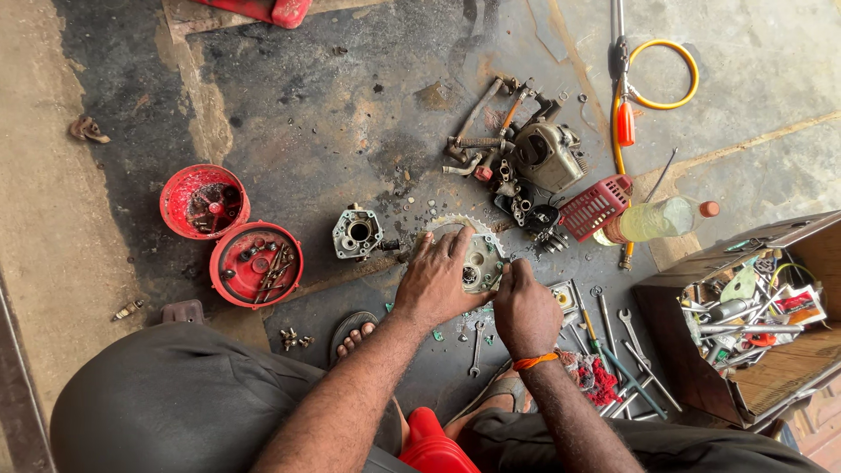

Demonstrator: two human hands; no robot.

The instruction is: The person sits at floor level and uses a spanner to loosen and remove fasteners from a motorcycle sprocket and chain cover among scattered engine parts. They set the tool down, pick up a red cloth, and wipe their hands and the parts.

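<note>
At the centre of the frame, on the oil-stained concrete floor (pixel 350 114), a round metal housing with a toothed sprocket ring (pixel 477 254) lies flat, and both hands are on it. The left hand (pixel 435 282) rests palm-down over the housing's left side, fingers spread and pressing on its face; judged, this steadies the part against turning. The right hand (pixel 524 308) sits at the lower right edge of the housing, its grip closed into a fist; whether it pinches a small tool or fastener cannot be told, as the fingers hide the contact point. An orange band circles the right wrist.

Just left of the housing stands a small grey casting with a round bore (pixel 357 232), apart from the hands. At the left of the frame two red round covers (pixel 232 236) lie open side up and hold loose screws and small parts, apparently serving as trays. Above and right of the housing, a heap of dismantled engine parts (pixel 526 166) lies beside a red plastic grille (pixel 596 206) and a bottle of yellowish liquid (pixel 661 219). Spanners and screwdrivers (pixel 613 337) lie fanned out at the lower right, within reach of the right hand, next to an open cardboard box of tools (pixel 753 315)
</note>
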